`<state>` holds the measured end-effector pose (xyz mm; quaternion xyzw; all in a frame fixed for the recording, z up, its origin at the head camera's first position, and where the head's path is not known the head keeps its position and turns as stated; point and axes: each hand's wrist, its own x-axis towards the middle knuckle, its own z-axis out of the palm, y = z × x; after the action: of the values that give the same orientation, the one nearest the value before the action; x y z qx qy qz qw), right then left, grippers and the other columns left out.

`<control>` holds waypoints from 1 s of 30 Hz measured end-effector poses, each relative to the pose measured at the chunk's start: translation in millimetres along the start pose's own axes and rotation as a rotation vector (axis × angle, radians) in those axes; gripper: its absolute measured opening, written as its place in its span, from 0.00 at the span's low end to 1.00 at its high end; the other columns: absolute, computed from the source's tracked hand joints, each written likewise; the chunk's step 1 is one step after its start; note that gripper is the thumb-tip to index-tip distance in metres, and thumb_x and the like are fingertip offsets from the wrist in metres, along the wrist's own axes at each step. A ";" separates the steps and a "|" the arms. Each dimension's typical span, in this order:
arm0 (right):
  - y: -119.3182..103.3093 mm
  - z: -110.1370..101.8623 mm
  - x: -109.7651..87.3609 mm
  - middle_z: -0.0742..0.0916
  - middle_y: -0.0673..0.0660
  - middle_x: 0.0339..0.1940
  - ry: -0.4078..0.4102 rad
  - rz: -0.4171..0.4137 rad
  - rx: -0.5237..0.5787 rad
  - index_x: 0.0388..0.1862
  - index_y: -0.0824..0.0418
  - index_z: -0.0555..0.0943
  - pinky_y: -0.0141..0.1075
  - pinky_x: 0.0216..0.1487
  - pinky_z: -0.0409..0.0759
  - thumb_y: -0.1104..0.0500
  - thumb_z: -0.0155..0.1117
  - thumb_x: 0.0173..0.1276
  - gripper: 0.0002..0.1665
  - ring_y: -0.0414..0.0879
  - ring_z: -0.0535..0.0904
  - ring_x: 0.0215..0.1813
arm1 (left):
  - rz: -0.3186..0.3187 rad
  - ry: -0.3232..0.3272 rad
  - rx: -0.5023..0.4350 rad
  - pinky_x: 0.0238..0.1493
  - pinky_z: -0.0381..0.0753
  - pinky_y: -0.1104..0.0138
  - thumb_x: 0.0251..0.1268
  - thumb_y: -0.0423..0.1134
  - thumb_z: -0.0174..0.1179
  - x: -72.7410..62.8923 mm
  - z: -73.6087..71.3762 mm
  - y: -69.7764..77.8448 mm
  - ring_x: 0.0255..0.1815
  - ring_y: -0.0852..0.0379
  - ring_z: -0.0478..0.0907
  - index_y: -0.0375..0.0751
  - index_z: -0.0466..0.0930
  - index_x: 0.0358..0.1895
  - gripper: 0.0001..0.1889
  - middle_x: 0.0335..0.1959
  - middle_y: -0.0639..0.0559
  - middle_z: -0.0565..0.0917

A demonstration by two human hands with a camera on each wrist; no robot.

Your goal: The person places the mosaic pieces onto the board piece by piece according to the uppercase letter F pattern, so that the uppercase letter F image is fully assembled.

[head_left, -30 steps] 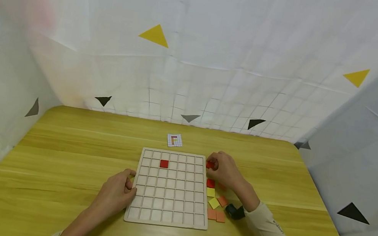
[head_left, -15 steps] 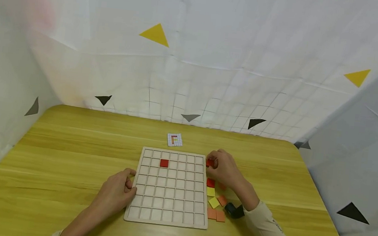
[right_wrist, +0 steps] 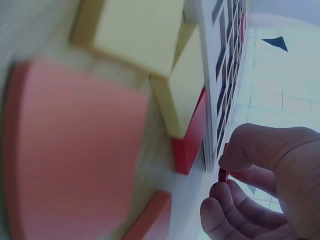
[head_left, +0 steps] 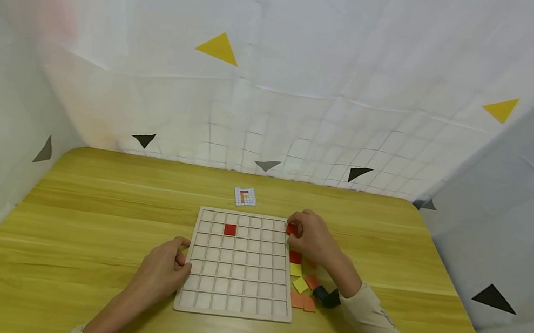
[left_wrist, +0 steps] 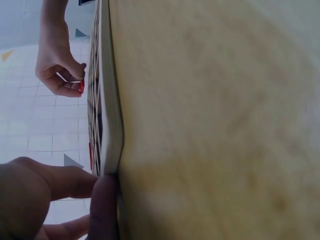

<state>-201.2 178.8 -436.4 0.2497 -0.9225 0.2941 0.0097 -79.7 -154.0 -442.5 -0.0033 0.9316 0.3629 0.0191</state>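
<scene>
A pale wooden grid board (head_left: 237, 286) lies on the table with one red square tile (head_left: 230, 230) in its upper left part. My right hand (head_left: 313, 239) pinches another red tile (right_wrist: 223, 172) between thumb and fingertips, at the board's upper right corner. That held tile stands on edge in the right wrist view. Along the board's left side, my left hand (head_left: 163, 269) touches the edge with its thumb and a finger, loosely bent. In the left wrist view its thumb (left_wrist: 104, 205) presses right at the board's rim.
Right of the board lie a red tile (head_left: 295, 257), two yellow tiles (head_left: 300, 284) and several orange tiles (head_left: 297, 300), partly beneath the right forearm. Behind the board is a small card (head_left: 245, 197) printed with a coloured pattern on a grid. White sheeting (head_left: 273, 107) surrounds the table.
My right hand has shifted slightly left with the pinched red tile, from beside the board to overlapping its upper right corner. The left hand stays at the board's edge.
</scene>
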 end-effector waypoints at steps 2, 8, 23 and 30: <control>-3.0 1.6 1.1 0.78 0.55 0.32 -0.006 -0.001 0.002 0.43 0.64 0.85 0.38 0.31 0.72 0.69 0.68 0.53 0.16 0.45 0.70 0.31 | -0.002 0.000 0.002 0.26 0.69 0.66 0.56 0.30 0.67 -0.2 -0.8 -0.2 0.25 0.58 0.69 0.31 0.77 0.56 0.22 0.27 0.54 0.75; -11.6 5.3 3.4 0.78 0.55 0.34 -0.015 0.008 0.001 0.44 0.65 0.85 0.37 0.32 0.73 0.69 0.70 0.54 0.16 0.45 0.71 0.31 | 0.001 -0.005 0.000 0.26 0.70 0.65 0.56 0.30 0.67 0.0 -1.1 -0.3 0.26 0.58 0.69 0.31 0.77 0.56 0.22 0.27 0.54 0.75; -24.2 15.1 12.1 0.79 0.54 0.35 -0.005 -0.019 -0.012 0.42 0.63 0.85 0.37 0.33 0.75 0.70 0.70 0.53 0.15 0.45 0.72 0.32 | 0.010 -0.008 -0.007 0.26 0.70 0.65 0.56 0.30 0.67 1.3 -0.8 -0.4 0.25 0.57 0.70 0.30 0.77 0.56 0.22 0.27 0.53 0.75; -31.0 16.9 15.3 0.79 0.54 0.35 -0.018 -0.031 -0.003 0.42 0.64 0.85 0.36 0.33 0.75 0.70 0.70 0.54 0.15 0.46 0.72 0.33 | 0.010 -0.007 -0.015 0.26 0.70 0.64 0.56 0.30 0.66 0.5 -0.9 -0.2 0.25 0.57 0.69 0.30 0.77 0.56 0.22 0.27 0.53 0.75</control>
<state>-198.0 140.8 -431.2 0.2665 -0.9191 0.2901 0.0063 -80.2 -154.8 -442.0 0.0024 0.9288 0.3699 0.0206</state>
